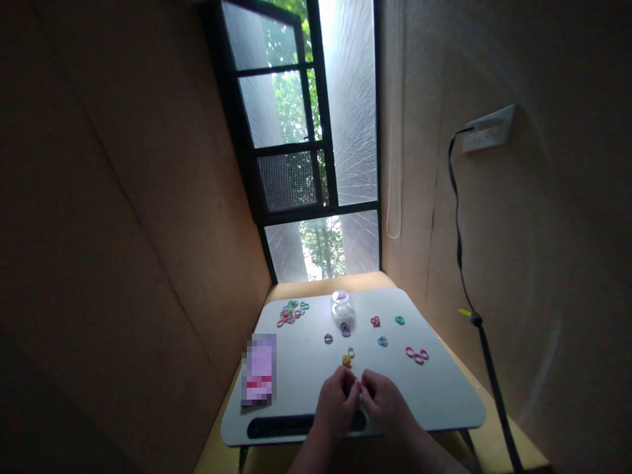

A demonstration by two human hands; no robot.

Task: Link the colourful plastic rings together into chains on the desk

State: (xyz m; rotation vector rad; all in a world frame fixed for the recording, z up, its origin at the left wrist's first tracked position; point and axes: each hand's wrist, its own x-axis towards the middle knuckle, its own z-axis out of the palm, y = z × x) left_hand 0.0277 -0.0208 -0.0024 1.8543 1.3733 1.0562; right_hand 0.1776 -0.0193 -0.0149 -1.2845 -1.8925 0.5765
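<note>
Both of my hands meet over the near middle of a small white lap table (pixel 444 395). My left hand (pixel 337 403) and my right hand (pixel 384 403) have their fingers curled and pinched together at one spot between them; what they pinch is too small to make out. Just beyond my fingertips lies a small yellow clump of rubber bands (pixel 347 359). Farther back stands a clear round jar (pixel 342 307) with a purple band (pixel 345 329) in front of it.
A pile of mixed coloured bands (pixel 291 312) lies at the table's back left. Single red (pixel 375 321), green (pixel 399 320), blue (pixel 382 341) and pink (pixel 417 355) bands lie to the right. A purple card (pixel 259 368) lies left. A black cable (pixel 459 250) hangs from a wall socket (pixel 488 131).
</note>
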